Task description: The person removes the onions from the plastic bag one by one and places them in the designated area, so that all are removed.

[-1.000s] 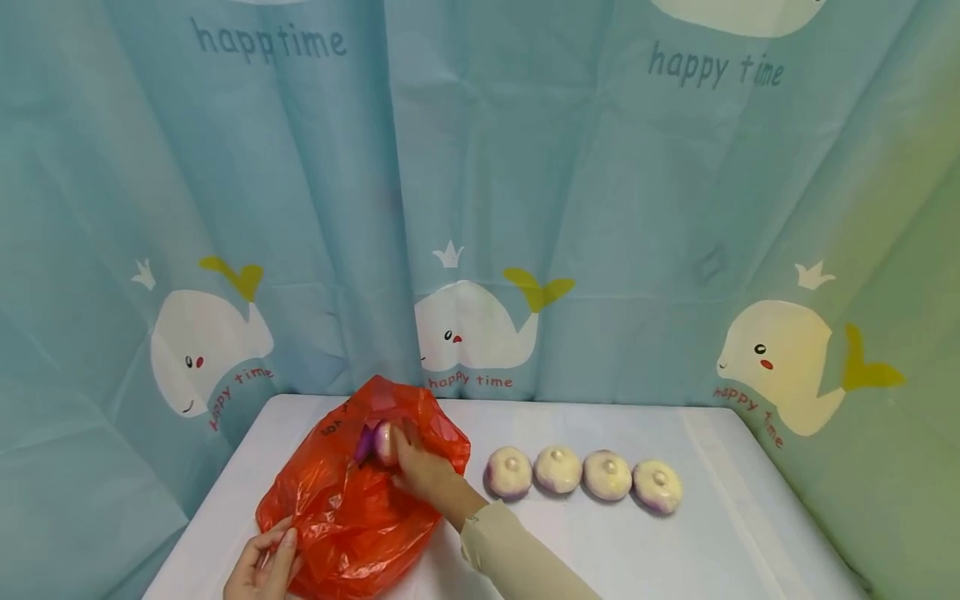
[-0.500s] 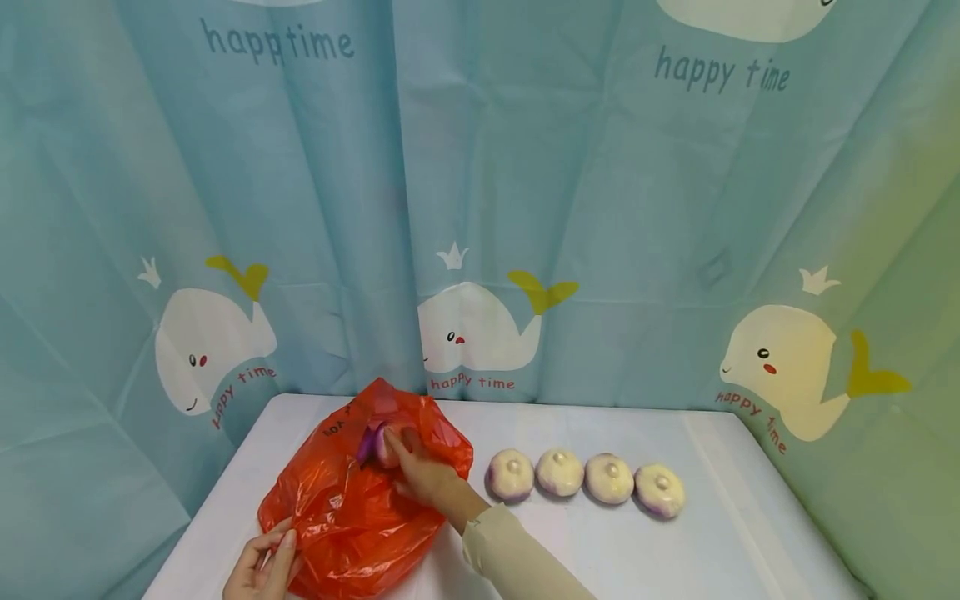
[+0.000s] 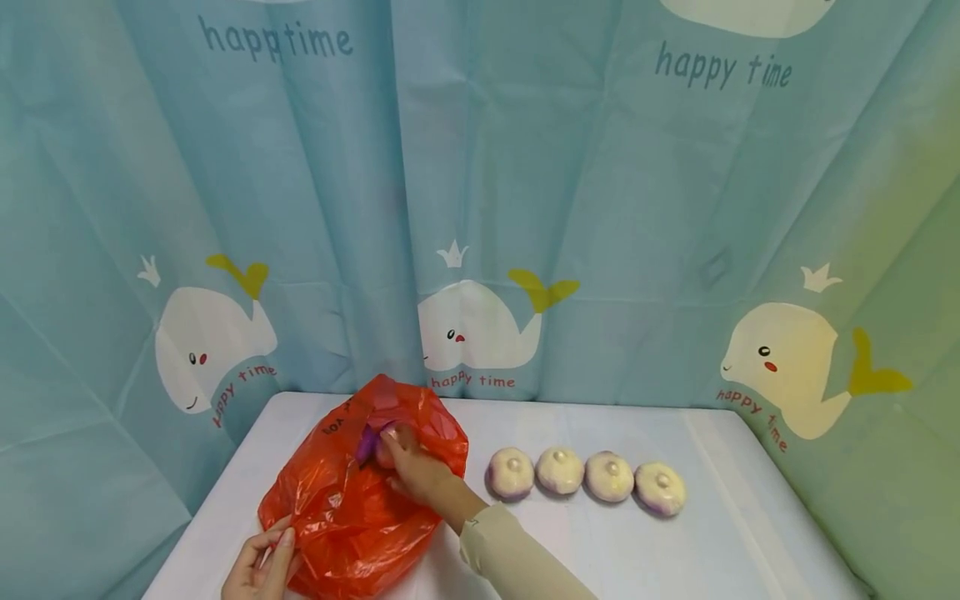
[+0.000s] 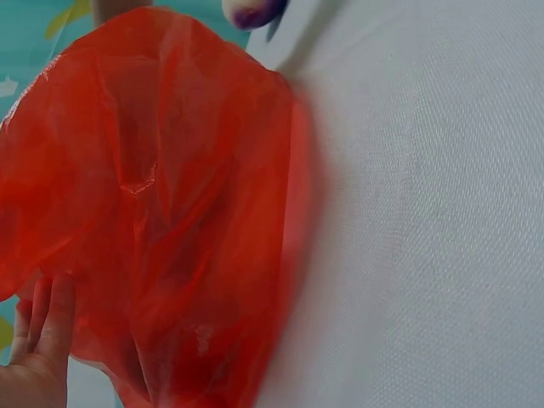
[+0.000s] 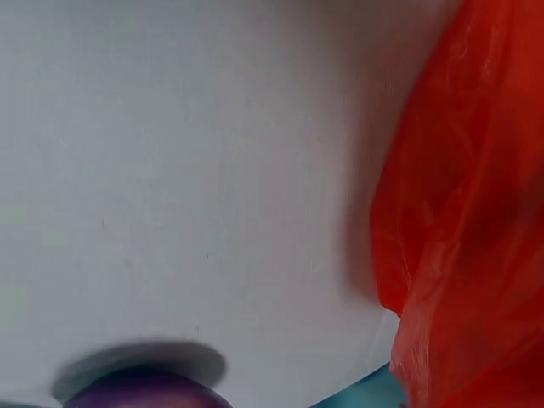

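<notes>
A red plastic bag [image 3: 360, 517] lies on the left part of the table, its mouth turned up. My right hand [image 3: 420, 471] reaches into that mouth and grips a purple-and-white turnip [image 3: 367, 446], partly hidden by the fingers and the red film. At the near left edge of the bag, my left hand [image 3: 262, 562] pinches the plastic between thumb and fingers. The left wrist view shows fingers of the left hand [image 4: 42, 348] against the bag [image 4: 187, 170]. In the right wrist view the bag [image 5: 476, 255] fills the right side; the right hand is out of sight there.
Right of the bag, several turnips [image 3: 558, 471] stand in a row on the white table [image 3: 720, 542], nubs upward. One purple turnip [image 5: 149, 393] shows at the bottom of the right wrist view. A blue whale-print curtain [image 3: 637, 208] hangs behind.
My right hand has gone slightly deeper into the bag with the turnip, whose pale side is now less visible. The left hand keeps its place on the plastic.
</notes>
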The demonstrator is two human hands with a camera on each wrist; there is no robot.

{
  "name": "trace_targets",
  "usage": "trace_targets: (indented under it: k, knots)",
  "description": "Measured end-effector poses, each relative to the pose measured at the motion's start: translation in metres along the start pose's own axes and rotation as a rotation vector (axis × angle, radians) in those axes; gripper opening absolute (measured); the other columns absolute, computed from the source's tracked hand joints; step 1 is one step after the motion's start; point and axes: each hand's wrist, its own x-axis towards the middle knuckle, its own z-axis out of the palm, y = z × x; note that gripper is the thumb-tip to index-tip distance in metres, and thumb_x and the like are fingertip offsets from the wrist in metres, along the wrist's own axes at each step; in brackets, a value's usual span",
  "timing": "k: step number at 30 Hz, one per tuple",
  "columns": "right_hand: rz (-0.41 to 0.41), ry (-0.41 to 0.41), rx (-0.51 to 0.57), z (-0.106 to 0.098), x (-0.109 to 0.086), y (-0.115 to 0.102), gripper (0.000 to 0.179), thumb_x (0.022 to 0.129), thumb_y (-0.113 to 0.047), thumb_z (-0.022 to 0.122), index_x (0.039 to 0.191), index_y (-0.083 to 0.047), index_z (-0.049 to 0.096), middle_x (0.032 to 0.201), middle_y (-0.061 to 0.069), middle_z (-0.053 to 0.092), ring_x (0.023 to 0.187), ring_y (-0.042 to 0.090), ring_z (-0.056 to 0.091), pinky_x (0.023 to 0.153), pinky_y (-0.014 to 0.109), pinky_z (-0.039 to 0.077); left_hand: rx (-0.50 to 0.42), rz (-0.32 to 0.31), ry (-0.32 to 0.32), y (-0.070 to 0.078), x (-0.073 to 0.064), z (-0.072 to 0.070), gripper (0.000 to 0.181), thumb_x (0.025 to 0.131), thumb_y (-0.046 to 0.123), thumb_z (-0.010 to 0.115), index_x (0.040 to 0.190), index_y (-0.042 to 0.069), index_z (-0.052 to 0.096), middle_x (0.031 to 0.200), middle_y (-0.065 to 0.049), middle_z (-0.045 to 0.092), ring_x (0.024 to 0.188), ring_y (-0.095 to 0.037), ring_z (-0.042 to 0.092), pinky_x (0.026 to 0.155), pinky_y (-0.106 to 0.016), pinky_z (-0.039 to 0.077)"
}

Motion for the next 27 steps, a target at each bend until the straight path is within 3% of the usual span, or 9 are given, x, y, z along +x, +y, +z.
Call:
trace_targets:
  k: [2, 5, 9, 10, 13, 15, 19, 22, 27]
  knots:
    - [-0.04, 0.029, -0.062, 0.001, 0.0, 0.0, 0.063, 0.093, -0.021, 0.061, 0.145, -0.012, 0.028, 0.134, 0.011, 0.045, 0.104, 0.015, 0.058, 0.079, 0.018, 0.049, -0.003, 0.003, -0.002, 0.001, 0.0, 0.0, 0.039, 0.091, 0.03, 0.062, 0.113, 0.001, 0.051, 0.091, 0.026, 0.054, 0.072, 0.007, 0.059, 0.066, -0.016, 0.051]
    - [-0.115, 0.084, -0.15, 0.003, 0.002, 0.001, 0.066, 0.092, -0.017, 0.062, 0.146, -0.008, 0.025, 0.147, 0.012, 0.029, 0.13, 0.02, 0.038, 0.095, 0.024, 0.042, -0.012, 0.009, -0.005, 0.001, -0.001, -0.001, 0.037, 0.091, 0.029, 0.062, 0.113, 0.0, 0.051, 0.091, 0.026, 0.055, 0.072, 0.006, 0.06, 0.066, -0.016, 0.051]
    - [-0.162, 0.167, -0.226, 0.005, 0.005, 0.004, 0.061, 0.091, -0.018, 0.062, 0.14, -0.004, 0.028, 0.131, 0.014, 0.037, 0.119, 0.02, 0.045, 0.098, 0.023, 0.038, -0.032, 0.011, -0.006, 0.001, -0.001, -0.001, 0.037, 0.091, 0.028, 0.062, 0.113, 0.0, 0.051, 0.093, 0.024, 0.055, 0.073, 0.005, 0.06, 0.067, -0.017, 0.051]
    - [-0.183, 0.192, -0.287, 0.005, 0.005, 0.005, 0.059, 0.091, -0.019, 0.063, 0.137, -0.003, 0.031, 0.128, 0.014, 0.038, 0.119, 0.021, 0.043, 0.099, 0.022, 0.037, -0.026, 0.006, -0.009, 0.002, -0.002, -0.001, 0.037, 0.092, 0.028, 0.061, 0.114, 0.001, 0.05, 0.094, 0.024, 0.055, 0.073, 0.006, 0.06, 0.067, -0.017, 0.051]
    - [-0.197, 0.232, -0.288, 0.007, 0.005, 0.007, 0.05, 0.087, -0.018, 0.067, 0.126, -0.006, 0.037, 0.116, 0.009, 0.04, 0.11, 0.019, 0.046, 0.095, 0.02, 0.04, -0.028, -0.001, -0.015, 0.001, -0.002, 0.0, 0.038, 0.091, 0.029, 0.062, 0.114, 0.001, 0.05, 0.094, 0.024, 0.055, 0.074, 0.006, 0.06, 0.068, -0.017, 0.051]
    - [-0.158, 0.224, -0.245, 0.007, 0.003, 0.006, 0.046, 0.086, -0.02, 0.07, 0.118, -0.009, 0.04, 0.112, 0.007, 0.041, 0.098, 0.018, 0.052, 0.084, 0.018, 0.046, -0.027, -0.003, -0.02, 0.001, -0.002, 0.0, 0.038, 0.091, 0.03, 0.062, 0.114, 0.001, 0.05, 0.093, 0.025, 0.055, 0.074, 0.006, 0.06, 0.068, -0.017, 0.051]
    - [0.003, 0.136, -0.15, 0.006, -0.003, -0.001, 0.048, 0.082, -0.025, 0.075, 0.111, -0.012, 0.039, 0.106, 0.008, 0.043, 0.073, 0.016, 0.058, 0.064, 0.021, 0.053, -0.021, -0.009, -0.018, -0.001, -0.002, 0.0, 0.037, 0.092, 0.029, 0.062, 0.113, 0.001, 0.049, 0.091, 0.027, 0.056, 0.074, 0.004, 0.061, 0.068, -0.018, 0.052]
    - [0.067, 0.083, -0.125, 0.006, -0.007, -0.004, 0.052, 0.082, -0.025, 0.075, 0.116, -0.013, 0.039, 0.107, 0.01, 0.045, 0.069, 0.017, 0.059, 0.06, 0.024, 0.053, -0.001, -0.008, -0.028, 0.0, -0.002, -0.001, 0.036, 0.092, 0.029, 0.061, 0.112, 0.001, 0.049, 0.09, 0.028, 0.055, 0.074, 0.004, 0.061, 0.068, -0.017, 0.051]
    - [0.067, 0.077, -0.133, 0.007, -0.007, -0.003, 0.065, 0.08, -0.024, 0.077, 0.127, -0.01, 0.036, 0.114, 0.01, 0.046, 0.079, 0.017, 0.06, 0.071, 0.025, 0.053, -0.006, 0.006, -0.041, 0.002, -0.002, -0.003, 0.033, 0.091, 0.026, 0.062, 0.108, 0.0, 0.05, 0.088, 0.028, 0.056, 0.074, 0.004, 0.061, 0.068, -0.018, 0.052]
